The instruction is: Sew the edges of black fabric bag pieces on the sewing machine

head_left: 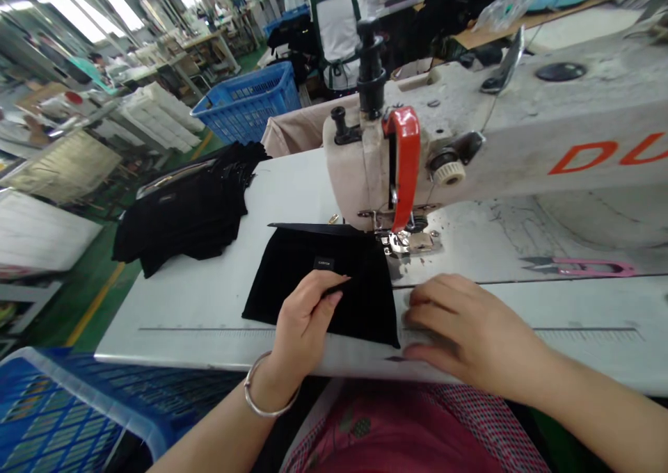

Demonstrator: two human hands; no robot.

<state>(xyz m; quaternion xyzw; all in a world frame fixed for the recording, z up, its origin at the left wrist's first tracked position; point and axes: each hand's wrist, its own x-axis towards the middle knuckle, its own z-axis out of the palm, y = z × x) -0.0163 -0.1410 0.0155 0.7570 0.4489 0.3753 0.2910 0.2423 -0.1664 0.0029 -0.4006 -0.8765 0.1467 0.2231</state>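
A black fabric piece (292,292) with a small black label (324,263) lies on the white sewing table, its upper right corner beside the presser foot (399,242) of the sewing machine (470,132). My left hand (307,313) pinches a fold of this fabric between thumb and fingers near its middle. Just right of the fabric, my right hand (454,323) hovers low over the table, slightly blurred, its fingers bent but apart and nothing seen in them. At the fabric's top edge sits a small gold-coloured metal part (333,218).
Pink thread snips (584,267) lie on the table at right. A stack of black fabric pieces (193,202) overhangs the left edge. One blue basket (250,104) stands behind, another blue basket (78,403) at lower left. Beyond the machine is a person in a white top (337,28).
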